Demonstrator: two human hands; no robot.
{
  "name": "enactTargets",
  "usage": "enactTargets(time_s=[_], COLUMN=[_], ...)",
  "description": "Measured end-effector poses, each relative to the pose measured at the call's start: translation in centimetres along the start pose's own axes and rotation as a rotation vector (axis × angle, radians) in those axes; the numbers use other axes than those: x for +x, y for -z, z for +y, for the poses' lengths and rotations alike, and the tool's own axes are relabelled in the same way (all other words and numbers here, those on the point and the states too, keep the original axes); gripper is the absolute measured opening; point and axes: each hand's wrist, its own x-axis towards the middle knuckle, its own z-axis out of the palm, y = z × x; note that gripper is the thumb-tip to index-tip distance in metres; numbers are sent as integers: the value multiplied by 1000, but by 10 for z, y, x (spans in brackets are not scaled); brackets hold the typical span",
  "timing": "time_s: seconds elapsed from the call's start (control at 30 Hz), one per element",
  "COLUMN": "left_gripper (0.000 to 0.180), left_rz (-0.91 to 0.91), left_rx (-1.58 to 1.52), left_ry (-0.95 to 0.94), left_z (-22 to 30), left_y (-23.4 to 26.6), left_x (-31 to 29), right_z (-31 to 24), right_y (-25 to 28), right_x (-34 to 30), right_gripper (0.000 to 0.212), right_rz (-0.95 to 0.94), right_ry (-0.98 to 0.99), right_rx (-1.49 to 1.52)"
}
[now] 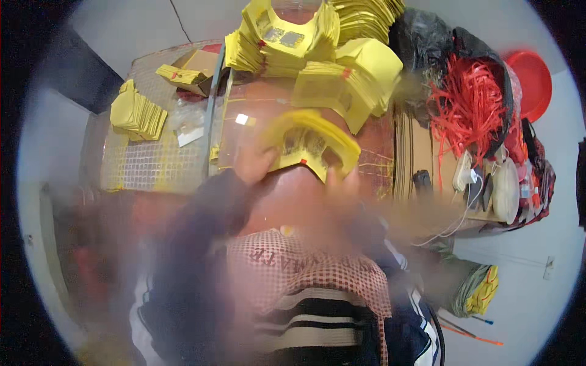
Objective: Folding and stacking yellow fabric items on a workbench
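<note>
Over the reddish-brown tabletop (278,210), both my hands grip a bent bundle of yellow paper sheets (284,163) that has grey-silver patches and a small red mark at its front edge. Its left end is in my left hand (253,161), with the fingers wrapped round the sheets. At the right end my right hand (342,183) closes on the near edge; blur hides its exact finger positions. Just beyond lie a fanned stack of the same yellow paper (339,85) and a taller pile (281,46), its top sheets showing silver-grey squares.
A smaller yellow paper stack (137,113) and an open cardboard box (198,64) stand on the left surface, past a raised metal strip (217,97). To the right are red plastic strips (470,104) in a dark bag, a white power strip (463,171) with a cable, and a red basin (531,85).
</note>
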Motion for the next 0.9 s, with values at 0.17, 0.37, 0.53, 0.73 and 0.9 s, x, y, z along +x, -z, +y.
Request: enactTargets(time_s=[0.17, 0.37, 0.53, 0.73, 0.9], left_gripper=[25, 42, 41, 52, 40], left_rz=[13, 274, 488, 270, -11], left_rx=[-129, -453, 51, 682, 1090], left_ry=[116, -176, -377, -657, -677], left_z=[57, 66, 53, 9, -3], left_y=[51, 95, 92, 75, 52], left_x=[57, 127, 147, 177, 209], right_z=[-53, -135, -136, -115, -99], right_y=[5, -11, -21, -43, -35], right_x=[70, 174, 260, 293, 298], right_gripper=[62, 68, 70, 70, 69], right_rz=[151, 144, 197, -35, -6], right_ry=[238, 404, 466, 257, 229], right_rx=[159, 299, -119, -603, -642])
